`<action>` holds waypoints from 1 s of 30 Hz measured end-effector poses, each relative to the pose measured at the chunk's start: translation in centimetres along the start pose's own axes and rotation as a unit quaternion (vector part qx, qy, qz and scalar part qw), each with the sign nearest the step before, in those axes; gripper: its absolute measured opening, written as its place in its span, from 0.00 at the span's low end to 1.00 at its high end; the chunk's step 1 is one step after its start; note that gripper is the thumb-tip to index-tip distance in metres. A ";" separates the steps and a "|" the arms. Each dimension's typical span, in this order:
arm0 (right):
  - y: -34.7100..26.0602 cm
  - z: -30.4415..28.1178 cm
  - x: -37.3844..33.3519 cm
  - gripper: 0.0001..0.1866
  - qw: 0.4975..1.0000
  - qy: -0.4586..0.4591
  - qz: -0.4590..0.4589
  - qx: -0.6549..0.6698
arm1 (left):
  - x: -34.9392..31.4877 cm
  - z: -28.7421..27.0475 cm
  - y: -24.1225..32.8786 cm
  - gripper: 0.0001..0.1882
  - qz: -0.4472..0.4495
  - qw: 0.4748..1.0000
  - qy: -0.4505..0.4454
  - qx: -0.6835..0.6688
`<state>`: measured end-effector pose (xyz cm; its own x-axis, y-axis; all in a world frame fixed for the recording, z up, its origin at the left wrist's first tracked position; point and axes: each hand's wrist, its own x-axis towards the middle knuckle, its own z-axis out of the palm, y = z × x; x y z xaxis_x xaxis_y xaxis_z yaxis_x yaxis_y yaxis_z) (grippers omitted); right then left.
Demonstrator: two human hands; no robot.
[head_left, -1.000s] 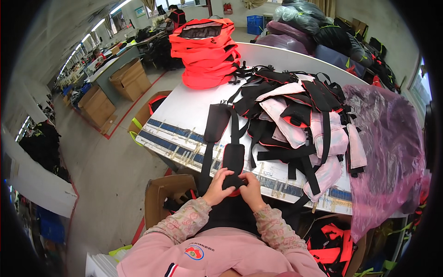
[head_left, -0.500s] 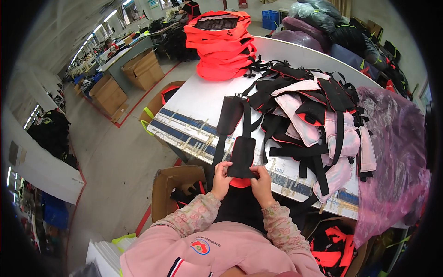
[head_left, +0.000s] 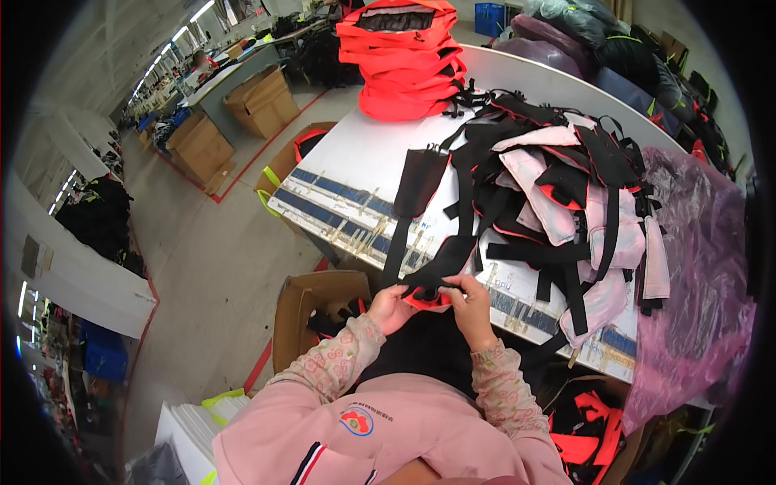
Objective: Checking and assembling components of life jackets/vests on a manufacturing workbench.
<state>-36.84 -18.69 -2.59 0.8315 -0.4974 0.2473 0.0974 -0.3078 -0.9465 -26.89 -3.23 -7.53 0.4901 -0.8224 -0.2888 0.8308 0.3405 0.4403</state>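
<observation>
At the table's near edge I hold a black padded strap [head_left: 447,260] with a bright orange underside. My left hand [head_left: 390,310] pinches the left corner of its near end, thumb on top. The fingers of my right hand [head_left: 471,311] are closed on the right side of that end, which is folded and shows orange between my hands. The strap's far part lies slanted over the table edge. Beyond it rests a second black padded piece [head_left: 422,182] with a long webbing tail running toward me. My fingertips under the fabric are partly hidden.
A heap of black and pale pink straps [head_left: 558,194] covers the table's right half. Orange bags [head_left: 404,73] are stacked at the far left. Pink plastic film [head_left: 687,283] drapes over the right edge. Cardboard boxes [head_left: 319,283] with pieces inside stand below the table.
The strap's near end has gone from flat to folded, and its far part now slants right. My right hand has turned over the end. The whole view has shifted slightly.
</observation>
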 end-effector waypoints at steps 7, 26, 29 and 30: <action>0.2 -0.1 0.8 0.04 0.979 0.055 0.069 0.183 | 1.1 1.9 0.5 0.33 0.006 0.995 -0.096 0.001; -2.3 -0.8 0.2 0.16 0.737 -0.088 0.195 0.641 | 3.2 1.9 2.6 0.10 0.037 0.987 0.007 0.154; -2.0 -1.8 0.8 0.19 0.726 -0.073 0.172 0.662 | 1.6 5.9 2.0 0.12 0.062 0.978 -0.055 0.193; -1.8 -2.1 0.9 0.20 0.735 -0.083 0.139 0.659 | 1.6 6.2 1.5 0.14 0.067 0.980 -0.067 0.175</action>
<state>-37.46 -20.31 -0.27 0.9639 -0.2533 0.0818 0.2655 0.8932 -0.3628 -26.49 -6.84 -2.04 0.5302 -0.8415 -0.1037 0.6081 0.2921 0.7382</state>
